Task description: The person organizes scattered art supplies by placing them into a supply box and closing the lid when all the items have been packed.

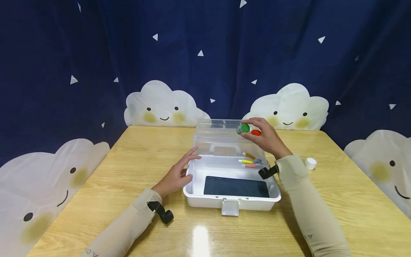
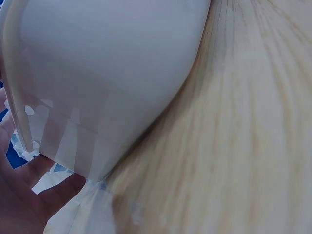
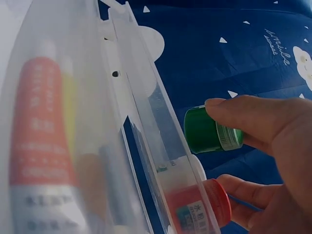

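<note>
My right hand (image 1: 264, 137) pinches a small green-lidded jar (image 3: 212, 129) between thumb and fingers, above the raised clear lid (image 1: 216, 144) of a white storage box (image 1: 231, 204). A red-lidded jar (image 3: 195, 207) sits below it, partly behind clear plastic. My lower fingers are at its lid; whether they hold it I cannot tell. My left hand (image 1: 176, 176) rests at the box's left edge with its fingers spread. Orange, yellow and pink paint tubes (image 1: 250, 165) lie at the box's back right. A flat dark rectangular panel (image 1: 236, 186) lies in the box.
A small white jar (image 1: 310, 164) stands on the wooden table (image 1: 154, 142), right of the box. The box's front latch (image 1: 230, 208) hangs down. Behind the table is a dark blue curtain (image 1: 179, 67) with white clouds.
</note>
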The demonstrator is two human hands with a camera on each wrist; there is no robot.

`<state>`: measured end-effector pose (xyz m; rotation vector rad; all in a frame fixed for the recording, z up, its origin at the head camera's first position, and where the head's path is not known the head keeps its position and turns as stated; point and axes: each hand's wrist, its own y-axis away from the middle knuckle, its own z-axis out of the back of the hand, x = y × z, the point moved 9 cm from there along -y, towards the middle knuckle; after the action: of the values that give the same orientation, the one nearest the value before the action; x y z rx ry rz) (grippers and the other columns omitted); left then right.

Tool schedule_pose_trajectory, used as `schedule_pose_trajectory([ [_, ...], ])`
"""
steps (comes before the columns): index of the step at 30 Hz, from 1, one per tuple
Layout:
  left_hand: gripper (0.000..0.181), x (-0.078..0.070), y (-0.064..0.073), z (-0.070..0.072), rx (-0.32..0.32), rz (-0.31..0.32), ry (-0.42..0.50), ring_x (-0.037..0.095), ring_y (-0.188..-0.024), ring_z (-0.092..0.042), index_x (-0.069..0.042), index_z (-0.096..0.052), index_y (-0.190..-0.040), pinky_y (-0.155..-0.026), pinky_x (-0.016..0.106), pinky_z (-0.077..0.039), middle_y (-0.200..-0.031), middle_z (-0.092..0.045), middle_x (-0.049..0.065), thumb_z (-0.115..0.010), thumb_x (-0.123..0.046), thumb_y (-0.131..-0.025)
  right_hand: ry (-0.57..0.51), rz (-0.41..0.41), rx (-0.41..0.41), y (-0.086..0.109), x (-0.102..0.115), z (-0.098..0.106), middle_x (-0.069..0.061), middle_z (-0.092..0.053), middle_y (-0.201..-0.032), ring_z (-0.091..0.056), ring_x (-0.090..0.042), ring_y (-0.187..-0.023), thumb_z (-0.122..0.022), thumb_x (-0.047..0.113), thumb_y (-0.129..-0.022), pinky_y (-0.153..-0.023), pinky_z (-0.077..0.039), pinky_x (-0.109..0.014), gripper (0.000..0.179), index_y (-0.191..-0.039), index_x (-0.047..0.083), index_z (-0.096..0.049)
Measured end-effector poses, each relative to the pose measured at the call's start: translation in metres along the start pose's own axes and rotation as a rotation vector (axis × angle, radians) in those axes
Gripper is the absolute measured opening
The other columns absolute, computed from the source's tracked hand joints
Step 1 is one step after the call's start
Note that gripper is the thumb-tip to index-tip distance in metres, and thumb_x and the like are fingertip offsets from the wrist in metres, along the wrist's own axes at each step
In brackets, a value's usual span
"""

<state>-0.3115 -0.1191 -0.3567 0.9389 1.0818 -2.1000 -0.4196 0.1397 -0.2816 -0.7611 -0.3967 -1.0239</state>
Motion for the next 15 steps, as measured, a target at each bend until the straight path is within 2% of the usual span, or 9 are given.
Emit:
schedule_pose_trajectory([
  [5, 0.059, -0.0007, 0.0006, 0.0000, -0.009, 0.006, -0.002, 0.035, -0.141, -0.028, -0.001, -0.043, -0.139, -0.094, 0.057, -0.044, -0.160, -0.012, 0.015, -0.050, 0.013, -0.082, -0.004, -0.003, 0.005, 0.0000, -0.0001, -0.0025, -0.013, -0.043, -0.141, -0.047, -0.034, -0.120, -0.073, 0.028, -0.086, -0.092, -0.050, -0.046, 0.046, -0.129, 0.018, -0.061],
  [9, 0.059, -0.0013, 0.0005, -0.0007, -0.008, 0.010, -0.010, 0.032, -0.141, -0.027, -0.001, -0.043, -0.139, -0.095, 0.053, -0.045, -0.160, -0.011, 0.014, -0.050, 0.012, -0.082, 0.001, -0.008, 0.015, -0.0001, -0.0014, -0.0039, -0.014, -0.042, -0.141, -0.046, -0.034, -0.121, -0.073, 0.026, -0.086, -0.092, -0.050, -0.046, 0.046, -0.129, 0.017, -0.061],
  [15, 0.059, -0.0007, 0.0002, -0.0009, -0.008, 0.014, -0.019, 0.030, -0.143, -0.025, -0.002, -0.043, -0.139, -0.096, 0.054, -0.044, -0.161, -0.011, 0.012, -0.050, 0.012, -0.082, 0.009, -0.007, 0.026, 0.0002, -0.0022, -0.0052, -0.015, -0.042, -0.141, -0.047, -0.034, -0.120, -0.073, 0.026, -0.086, -0.093, -0.049, -0.045, 0.045, -0.128, 0.017, -0.062],
])
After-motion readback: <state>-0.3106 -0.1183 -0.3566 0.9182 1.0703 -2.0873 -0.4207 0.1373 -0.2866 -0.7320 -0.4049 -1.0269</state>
